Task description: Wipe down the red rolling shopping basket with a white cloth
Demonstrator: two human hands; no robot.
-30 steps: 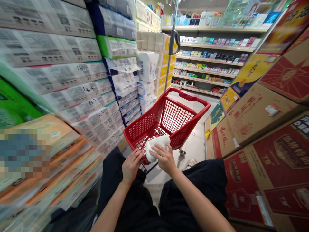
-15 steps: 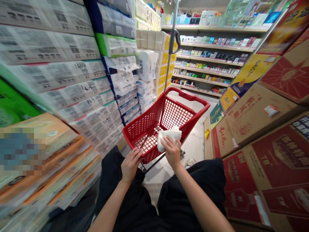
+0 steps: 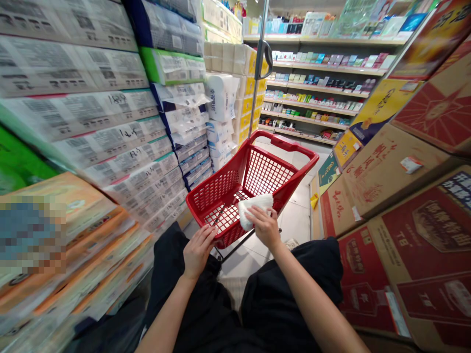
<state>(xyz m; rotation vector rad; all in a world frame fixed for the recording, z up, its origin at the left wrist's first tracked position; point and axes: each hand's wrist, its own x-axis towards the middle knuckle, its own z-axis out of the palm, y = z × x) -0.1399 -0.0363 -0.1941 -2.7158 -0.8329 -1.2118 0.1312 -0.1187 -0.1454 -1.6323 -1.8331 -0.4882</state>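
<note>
A red plastic shopping basket cart (image 3: 217,191) with lattice walls stands in front of my knees. My left hand (image 3: 198,248) is closed over its near left rim, fingers hooked on the edge. A folded white cloth (image 3: 253,206) lies against the near right side of the basket, and my right hand (image 3: 265,224) grips it with the fingers pressed on top. Part of the rim is hidden beneath the cloth. At the far end rises the basket's red handle (image 3: 283,142).
Stacked paper packs (image 3: 121,122) line the left side, with orange packs (image 3: 91,235) nearer me. Cardboard cartons (image 3: 379,176) are piled close on the right. Behind the cart are a glass door's handle (image 3: 264,60) and shelves of small boxes (image 3: 320,88).
My right hand has turned slightly and shifted a little with the cloth along the basket's near right side. The left hand keeps its hold on the rim.
</note>
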